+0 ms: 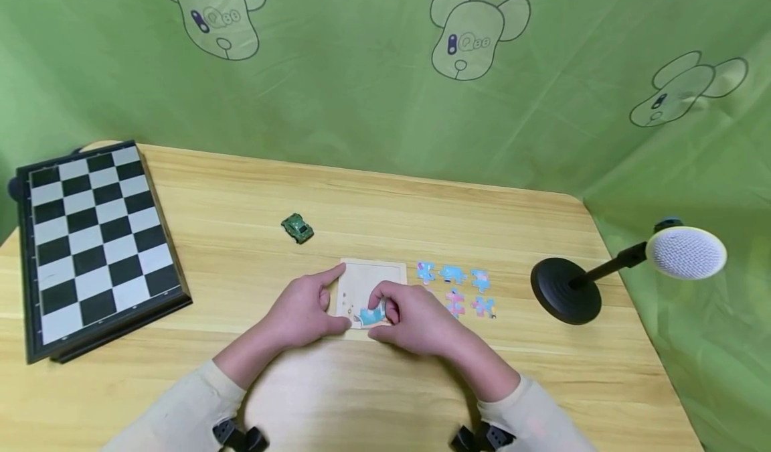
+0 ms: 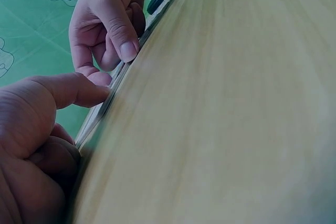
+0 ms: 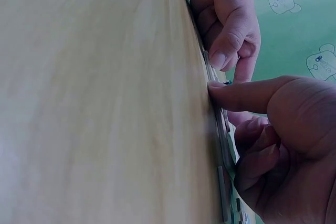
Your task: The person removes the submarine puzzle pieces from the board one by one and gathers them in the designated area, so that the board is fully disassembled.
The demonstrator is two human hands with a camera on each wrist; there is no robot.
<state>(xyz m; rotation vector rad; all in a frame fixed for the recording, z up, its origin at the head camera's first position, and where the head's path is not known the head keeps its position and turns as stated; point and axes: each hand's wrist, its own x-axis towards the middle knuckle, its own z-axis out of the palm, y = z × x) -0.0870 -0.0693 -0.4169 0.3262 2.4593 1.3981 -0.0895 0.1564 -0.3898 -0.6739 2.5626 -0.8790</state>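
A small pale puzzle board (image 1: 373,271) lies on the table in front of me, with blue jigsaw pieces (image 1: 369,317) along its near edge. My left hand (image 1: 304,308) steadies the board's left side, index finger at the far corner and thumb at the near one. Over the board's near right part, my right hand (image 1: 415,318) has its index finger bent down to a blue puzzle piece and its thumb at the near edge. That hand partly hides the piece. In the left wrist view the left thumb (image 2: 84,88) reaches the board's edge, close to the right hand's fingers.
Several loose jigsaw pieces (image 1: 453,274) lie right of the board, some partly behind the right hand. A green toy car (image 1: 297,228) sits beyond it to the left. A chessboard (image 1: 99,231) occupies the far left; a black-based lamp (image 1: 566,291) stands at right.
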